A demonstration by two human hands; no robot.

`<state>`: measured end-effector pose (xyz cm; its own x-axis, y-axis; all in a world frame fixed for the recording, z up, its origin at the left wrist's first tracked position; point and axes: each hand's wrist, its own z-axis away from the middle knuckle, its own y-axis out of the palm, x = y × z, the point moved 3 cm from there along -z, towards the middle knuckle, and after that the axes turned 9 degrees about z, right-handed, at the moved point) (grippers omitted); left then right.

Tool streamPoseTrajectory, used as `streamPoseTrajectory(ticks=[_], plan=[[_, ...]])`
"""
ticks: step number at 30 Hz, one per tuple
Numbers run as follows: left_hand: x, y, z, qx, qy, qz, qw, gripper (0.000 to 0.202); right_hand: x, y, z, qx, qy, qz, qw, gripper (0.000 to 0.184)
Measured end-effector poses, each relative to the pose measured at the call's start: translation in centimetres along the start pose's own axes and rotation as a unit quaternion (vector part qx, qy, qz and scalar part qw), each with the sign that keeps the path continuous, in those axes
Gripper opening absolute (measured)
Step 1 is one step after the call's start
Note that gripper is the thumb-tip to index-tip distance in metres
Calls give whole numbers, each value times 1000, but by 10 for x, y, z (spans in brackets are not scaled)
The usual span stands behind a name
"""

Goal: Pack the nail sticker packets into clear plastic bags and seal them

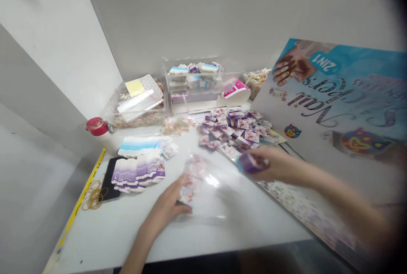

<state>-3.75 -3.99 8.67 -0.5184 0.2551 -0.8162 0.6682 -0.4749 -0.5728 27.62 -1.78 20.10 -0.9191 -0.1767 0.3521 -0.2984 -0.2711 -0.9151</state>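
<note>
My left hand (170, 204) grips the left side of a clear plastic tray (219, 204), fingers behind and thumb in front. A row of small printed boxes (187, 189) lines the tray's left side. My right hand (270, 163), smeared by motion, is closed around a small purple box (249, 162) above the tray's right back corner; a bluish part shows beside it, too blurred to tell. Just behind this hand lies a heap of small purple-and-white boxes (235, 127). Left of the tray are fanned stacks of purple-and-white cards (136, 172) and blue-and-white cards (140, 144).
A large printed cardboard display (333, 108) leans at the right. Clear bins stand at the back: one bin (193, 76) with card packs, another (140, 117) with colourful bits. A red-capped bottle (98, 127), rubber bands (93, 195) and a black pad (110, 180) sit left.
</note>
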Motion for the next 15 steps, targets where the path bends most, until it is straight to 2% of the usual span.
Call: streamPoseTrajectory(ticks=[1,4,6,8,10,13,15], plan=[[-2,-7,-9,5,21,-31,999,84,15,17,4,29,-26,-7,999,9],[-7,-27,-23,-13,81,-124,989,76,45,61,7,66,-48,-8,997,10],[-10,-35,-19,-55,94,-144,983,73,56,87,6,71,-52,-31,996,11],[-13,-32,-2,-121,82,-123,982,69,64,110,5,50,-49,-38,997,12],[-19,-14,23,-214,53,-68,973,65,71,131,4,15,-43,-28,999,12],[-34,30,61,-358,8,24,933,59,85,161,2,-6,-71,-58,996,23],[-42,61,73,-369,-33,54,927,62,96,176,0,-6,-94,-108,990,37]])
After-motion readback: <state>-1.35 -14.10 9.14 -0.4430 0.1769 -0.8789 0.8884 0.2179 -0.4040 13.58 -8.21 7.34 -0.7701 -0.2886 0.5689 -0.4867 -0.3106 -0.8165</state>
